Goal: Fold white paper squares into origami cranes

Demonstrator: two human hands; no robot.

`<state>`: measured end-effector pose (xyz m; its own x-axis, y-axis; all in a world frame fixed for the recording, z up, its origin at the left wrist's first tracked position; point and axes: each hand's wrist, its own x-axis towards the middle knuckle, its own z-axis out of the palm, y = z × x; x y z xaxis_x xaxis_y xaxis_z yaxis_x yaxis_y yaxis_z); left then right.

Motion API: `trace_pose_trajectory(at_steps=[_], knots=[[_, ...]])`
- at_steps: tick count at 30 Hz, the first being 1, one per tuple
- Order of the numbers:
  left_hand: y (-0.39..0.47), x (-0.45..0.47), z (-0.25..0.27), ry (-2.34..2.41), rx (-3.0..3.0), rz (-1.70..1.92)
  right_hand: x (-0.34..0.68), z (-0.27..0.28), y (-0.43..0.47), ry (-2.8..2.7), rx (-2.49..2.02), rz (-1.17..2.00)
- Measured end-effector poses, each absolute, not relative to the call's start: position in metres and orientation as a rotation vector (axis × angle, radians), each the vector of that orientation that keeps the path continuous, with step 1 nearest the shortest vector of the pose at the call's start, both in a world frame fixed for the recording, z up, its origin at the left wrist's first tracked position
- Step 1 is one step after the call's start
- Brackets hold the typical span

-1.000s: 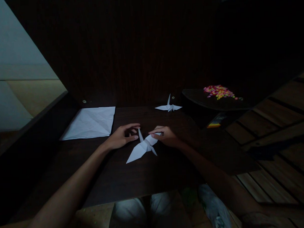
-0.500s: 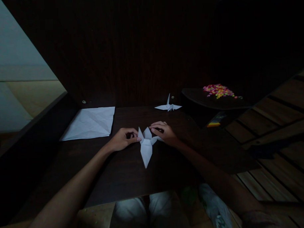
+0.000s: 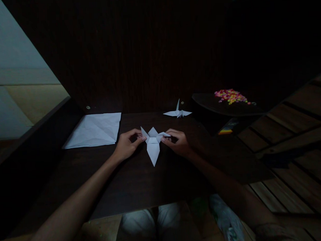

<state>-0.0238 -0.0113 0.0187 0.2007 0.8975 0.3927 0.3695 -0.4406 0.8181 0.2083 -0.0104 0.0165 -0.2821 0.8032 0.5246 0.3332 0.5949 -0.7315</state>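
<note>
A white origami crane (image 3: 153, 149) is held between my two hands above the dark wooden desk (image 3: 126, 192), one broad wing pointing down toward me and the other away. My left hand (image 3: 127, 142) pinches the crane's left side, by the base of an upright point. On the other side my right hand (image 3: 177, 142) is closed on the narrow right-hand point, thumb in front and fingers behind. A second white paper crane (image 3: 178, 113) stands at the back of the desk with its wings spread.
Creased white paper sheets (image 3: 96, 129) lie at the desk's back left. To the right, a rounded dark shelf (image 3: 204, 101) carries a pile of small colourful pieces (image 3: 232, 96). A raised side panel (image 3: 32, 139) borders the left. A plastic bag (image 3: 228, 220) is below the front edge.
The crane has moved slightly away from me. My right hand has shifted from the far wing and right point to a pinch on the right point, which now sits higher.
</note>
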Motion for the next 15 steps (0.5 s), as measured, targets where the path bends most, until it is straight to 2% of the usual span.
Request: trace_pose_trajectory(at_steps=[7, 15], knots=[[-0.015, -0.0208, 0.0198, 1.16, 1.93, 1.15, 0.2084, 0.0143, -0.0106, -1.877, -0.922, 0.493], [-0.019, -0.022, 0.0217, 1.213, 2.074, 1.147, 0.2106, 0.0134, -0.0108, -1.937, -0.85, 0.507]])
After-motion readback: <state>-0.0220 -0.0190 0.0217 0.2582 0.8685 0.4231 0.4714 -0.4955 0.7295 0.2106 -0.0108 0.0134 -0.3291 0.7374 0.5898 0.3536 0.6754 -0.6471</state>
